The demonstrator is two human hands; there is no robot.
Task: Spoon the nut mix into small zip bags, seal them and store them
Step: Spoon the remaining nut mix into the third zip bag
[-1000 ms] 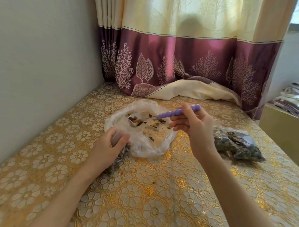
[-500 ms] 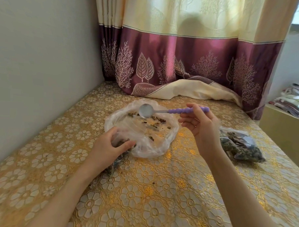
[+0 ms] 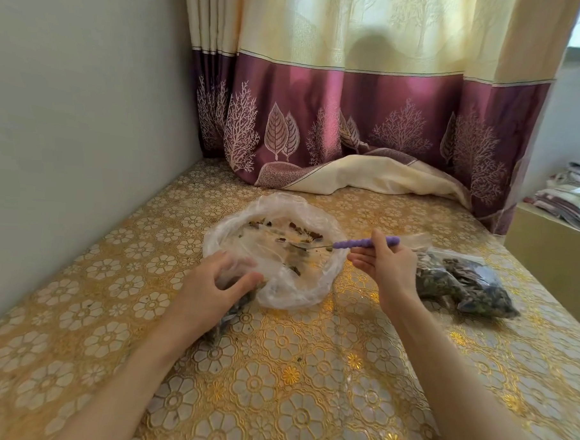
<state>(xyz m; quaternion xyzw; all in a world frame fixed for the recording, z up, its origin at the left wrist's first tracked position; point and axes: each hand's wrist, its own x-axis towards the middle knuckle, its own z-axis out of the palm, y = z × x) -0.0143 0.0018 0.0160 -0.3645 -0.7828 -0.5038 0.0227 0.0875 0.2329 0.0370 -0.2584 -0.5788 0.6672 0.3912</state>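
The right hand [image 3: 391, 269] pinches the purple spoon [image 3: 364, 243] over the limp, slippery plastic bag [image 3: 289, 286], best held by its rim, where the left hand [image 3: 212, 289] grips it.

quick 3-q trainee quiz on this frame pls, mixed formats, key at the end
1. True or false: the right hand holds the purple-handled spoon with its bowl down inside the large clear bag.
2. Where do the filled zip bags lie? A) against the wall on the person's left B) on the tablecloth to the right of the right hand C) on the curtain
3. Fill in: the left hand rests on a small ____ at the near rim of the large clear bag.

Key: 1 true; 2 B; 3 zip bag, partly filled, mostly hidden under the hand.
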